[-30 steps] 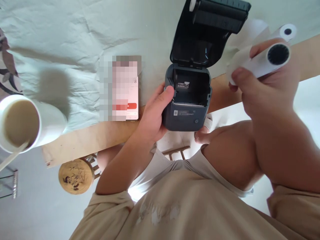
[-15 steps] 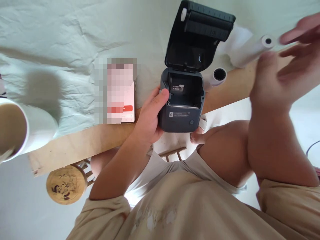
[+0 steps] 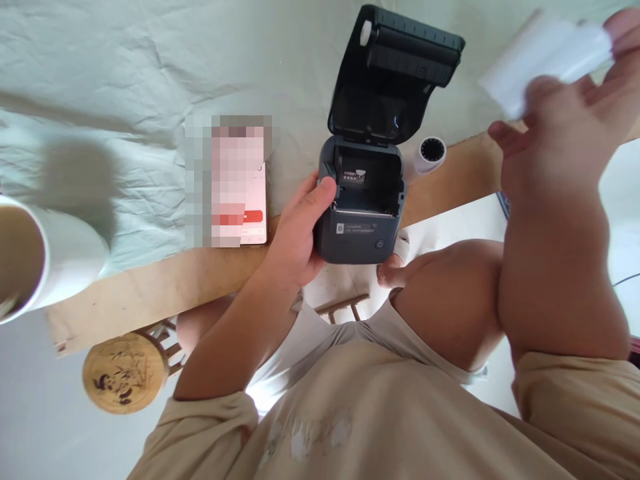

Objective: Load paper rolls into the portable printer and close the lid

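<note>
My left hand (image 3: 300, 230) grips the left side of a dark grey label printer (image 3: 357, 240), thumb on its front edge. The printer's lid (image 3: 395, 80) stands swung up, and its paper bay (image 3: 367, 183) holds no roll. At the upper right my right hand (image 3: 565, 127) has its fingers around a white paper roll (image 3: 550, 57), smeared by motion and held above the cloth. A second white roll with a dark toothed core (image 3: 433, 150) lies just right of the printer, partly hidden behind it.
A phone (image 3: 255, 187) with a lit, partly pixelated screen lies left of the printer. At the left edge stands a white cup (image 3: 70, 257) with brown liquid. Pale green cloth (image 3: 150, 60) covers the wooden table (image 3: 150, 287). A round stool (image 3: 125, 373) stands below.
My right hand has taken hold of the white paper roll that lay at the right and lifted it up. The printer in my left hand has barely moved.
</note>
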`<state>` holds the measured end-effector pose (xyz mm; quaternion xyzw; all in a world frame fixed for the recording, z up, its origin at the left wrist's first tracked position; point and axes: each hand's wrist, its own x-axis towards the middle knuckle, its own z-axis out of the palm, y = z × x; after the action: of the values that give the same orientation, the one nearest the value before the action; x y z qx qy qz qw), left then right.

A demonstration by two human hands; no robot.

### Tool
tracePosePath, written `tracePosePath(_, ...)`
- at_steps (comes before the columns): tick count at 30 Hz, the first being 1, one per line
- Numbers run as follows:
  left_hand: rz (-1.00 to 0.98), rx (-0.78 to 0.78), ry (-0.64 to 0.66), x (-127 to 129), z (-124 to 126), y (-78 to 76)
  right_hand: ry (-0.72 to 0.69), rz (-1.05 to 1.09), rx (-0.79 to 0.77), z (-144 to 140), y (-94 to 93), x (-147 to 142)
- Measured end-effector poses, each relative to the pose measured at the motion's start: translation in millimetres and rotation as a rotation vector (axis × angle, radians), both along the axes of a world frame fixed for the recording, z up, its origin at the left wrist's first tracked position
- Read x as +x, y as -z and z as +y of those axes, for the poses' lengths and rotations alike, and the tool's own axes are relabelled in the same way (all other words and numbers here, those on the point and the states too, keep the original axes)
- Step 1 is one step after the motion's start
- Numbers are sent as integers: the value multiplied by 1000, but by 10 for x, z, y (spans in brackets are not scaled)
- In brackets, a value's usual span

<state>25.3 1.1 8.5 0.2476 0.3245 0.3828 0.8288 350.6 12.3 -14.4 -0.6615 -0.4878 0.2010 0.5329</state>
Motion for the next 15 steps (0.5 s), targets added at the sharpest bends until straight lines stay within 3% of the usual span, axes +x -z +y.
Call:
tracePosePath(3, 25, -11, 1, 8, 1, -9, 153, 376, -14, 20, -14, -14)
tracePosePath(6, 41, -15, -12, 20, -5, -16, 155, 398, -44, -13, -34, -56)
tracePosePath(10, 42, -10, -17, 24, -15, -14, 26, 411, -144, -33, -69, -16)
tracePosePath(13, 43, -6, -22, 26, -9, -19, 61, 557, -257, -4, -79, 52)
tracePosePath(15, 56, -9, -20, 30, -1, -27, 82, 575, -249, -3, -56, 74)
